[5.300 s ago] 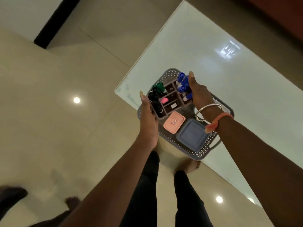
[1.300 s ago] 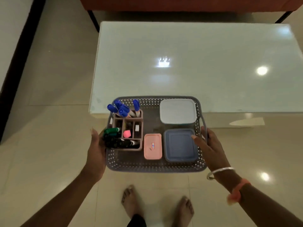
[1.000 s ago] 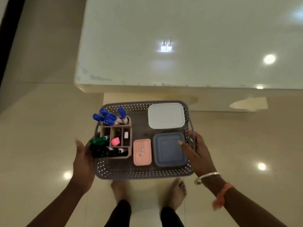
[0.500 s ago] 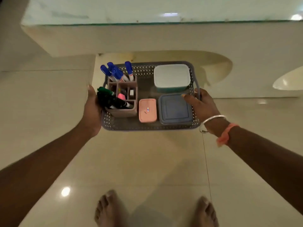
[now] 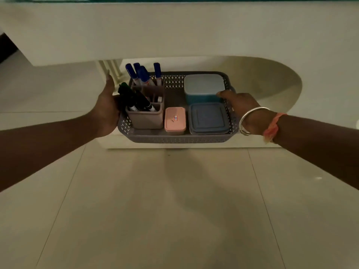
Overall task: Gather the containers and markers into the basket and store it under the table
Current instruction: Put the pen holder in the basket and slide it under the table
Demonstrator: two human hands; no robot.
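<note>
Grey basket (image 5: 174, 138) is down from tabletop height now, heading under the table (image 5: 174, 32), left hand (image 5: 108, 110) and right hand (image 5: 241, 105) gripping its ends, so nearly stored.

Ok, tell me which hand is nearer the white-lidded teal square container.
Right. The right hand is beside the container, fingertip at its corner; the left hand grips the grey perforated basket across from it.
</note>
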